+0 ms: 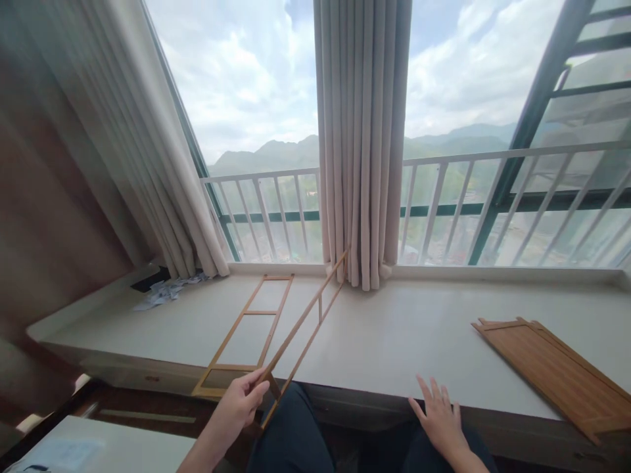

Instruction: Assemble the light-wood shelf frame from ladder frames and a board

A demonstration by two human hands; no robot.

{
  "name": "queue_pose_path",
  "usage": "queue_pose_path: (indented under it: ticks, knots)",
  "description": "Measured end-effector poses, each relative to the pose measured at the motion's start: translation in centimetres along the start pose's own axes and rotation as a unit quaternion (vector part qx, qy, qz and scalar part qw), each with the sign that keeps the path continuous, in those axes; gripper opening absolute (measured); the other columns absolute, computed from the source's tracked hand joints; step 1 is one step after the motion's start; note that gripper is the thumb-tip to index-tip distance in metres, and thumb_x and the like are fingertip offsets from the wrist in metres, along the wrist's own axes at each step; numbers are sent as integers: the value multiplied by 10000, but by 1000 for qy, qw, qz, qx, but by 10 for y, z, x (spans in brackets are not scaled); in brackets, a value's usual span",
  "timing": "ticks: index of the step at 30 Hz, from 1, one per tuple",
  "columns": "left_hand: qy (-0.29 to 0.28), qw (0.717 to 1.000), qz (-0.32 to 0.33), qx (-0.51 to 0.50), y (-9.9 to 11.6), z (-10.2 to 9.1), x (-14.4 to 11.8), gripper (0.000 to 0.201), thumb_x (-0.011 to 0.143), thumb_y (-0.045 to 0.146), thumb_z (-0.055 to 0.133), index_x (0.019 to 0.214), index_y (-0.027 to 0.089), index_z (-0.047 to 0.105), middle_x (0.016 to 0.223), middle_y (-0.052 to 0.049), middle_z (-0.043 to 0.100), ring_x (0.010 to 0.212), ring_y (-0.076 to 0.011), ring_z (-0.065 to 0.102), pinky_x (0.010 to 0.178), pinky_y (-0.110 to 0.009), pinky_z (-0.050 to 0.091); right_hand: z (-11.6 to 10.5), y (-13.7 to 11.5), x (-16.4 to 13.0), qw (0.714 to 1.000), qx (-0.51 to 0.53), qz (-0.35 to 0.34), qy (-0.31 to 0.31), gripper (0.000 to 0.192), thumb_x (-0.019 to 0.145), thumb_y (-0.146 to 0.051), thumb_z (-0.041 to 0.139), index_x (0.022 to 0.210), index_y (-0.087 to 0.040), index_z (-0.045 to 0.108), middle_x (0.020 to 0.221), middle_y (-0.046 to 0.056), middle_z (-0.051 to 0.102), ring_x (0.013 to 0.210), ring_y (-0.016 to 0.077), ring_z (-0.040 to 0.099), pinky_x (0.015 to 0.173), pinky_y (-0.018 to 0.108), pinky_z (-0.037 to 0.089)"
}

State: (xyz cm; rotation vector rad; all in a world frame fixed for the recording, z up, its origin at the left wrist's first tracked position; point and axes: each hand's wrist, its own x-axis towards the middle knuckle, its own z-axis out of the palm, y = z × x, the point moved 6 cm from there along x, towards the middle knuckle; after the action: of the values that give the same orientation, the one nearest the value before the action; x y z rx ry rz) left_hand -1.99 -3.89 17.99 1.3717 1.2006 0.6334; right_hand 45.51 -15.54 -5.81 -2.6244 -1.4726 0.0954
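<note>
Left hand (241, 402): lower middle-left of the frame, fingers pinched closed on the near end of the tilted frame (305, 325).
Right hand (440, 419): lower right of centre, open with fingers spread, palm down at the near edge of the sill (404, 328); it holds nothing.
Tilted frame: a long, thin wooden ladder-like frame, standing on edge and running from the left hand up toward the curtain (362, 138) at the middle of the frame; its far end leans at the curtain's foot.
Flat frame (246, 335): a like piece lying flat on the sill, just left of the tilted one.
Panel (562, 371): slatted wooden board lying flat at the lower right, well apart from both hands.
Papers (165, 290): small heap at the left, under the side curtain.
Handling: the frame looks light and stiff but slender, likely to flex or crack at its joints; best held by a long rail near a crosspiece, with two hands.
</note>
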Motion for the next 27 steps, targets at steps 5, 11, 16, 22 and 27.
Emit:
queue_pose_path:
  ticks: [5,11,16,22,27]
  knots:
    - [-89,991,28,92,19,23,24,713,792,627,633,1297,125,609,596,103,193,479,-63,163,437,-226,147,-55,-18,8,995,33,-49,77,669,970,-523,301,1578,-247,346,1642,126,312,1519,374,238,1170,629,240]
    - [-193,966,60,162,46,43,51,541,867,543,561,1212,140,668,591,87,234,499,-78,233,455,-207,227,-136,-41,42,981,65,-110,144,638,1004,-469,355,1593,-231,292,1664,133,254,1537,347,182,1196,564,237]
    - [-248,942,60,218,52,49,63,498,860,474,558,1220,156,690,594,71,261,537,-93,263,482,-208,287,-181,-60,66,977,36,-148,150,650,989,-405,438,1594,-226,282,1679,127,207,1545,349,134,1197,574,215]
    - [-295,918,47,259,44,47,84,554,838,466,571,1297,173,675,592,59,341,541,-97,288,499,-213,277,-188,-77,91,980,-11,-179,81,668,965,-332,496,1594,-304,276,1685,93,205,1538,363,133,1172,649,187]
    - [-247,914,63,316,35,39,114,475,851,435,548,1203,173,730,655,-7,596,630,-156,546,631,-267,459,-190,-83,112,982,-17,-187,23,391,1021,-281,417,1391,-266,541,1475,104,533,1505,324,233,1163,674,82]
